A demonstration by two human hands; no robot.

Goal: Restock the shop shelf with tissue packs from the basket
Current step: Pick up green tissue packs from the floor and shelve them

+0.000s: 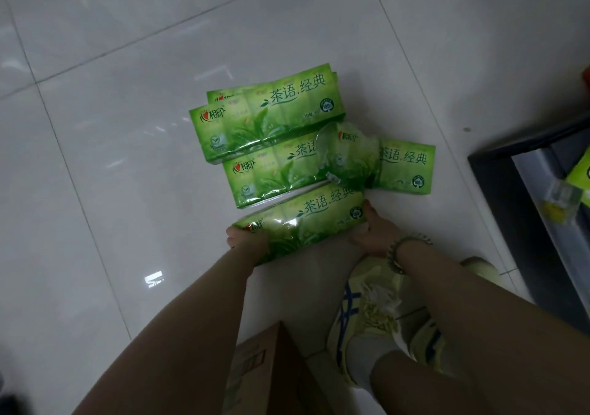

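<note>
Green tissue packs (268, 121) lay on the white tiled floor (111, 127) near the dark shelf (510, 197).
By the cardboard box (265, 373) and yellow sneaker (373, 312), the nearest pack (303, 223) was gripped at both ends: left hand (247, 242) curled round one end, right hand (370, 234), with a beaded bracelet (402, 250), round the other.

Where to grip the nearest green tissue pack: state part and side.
By its two short ends, one hand from each side, as the left hand and right hand do: the nearest pack is long and both ends are clear.
</note>
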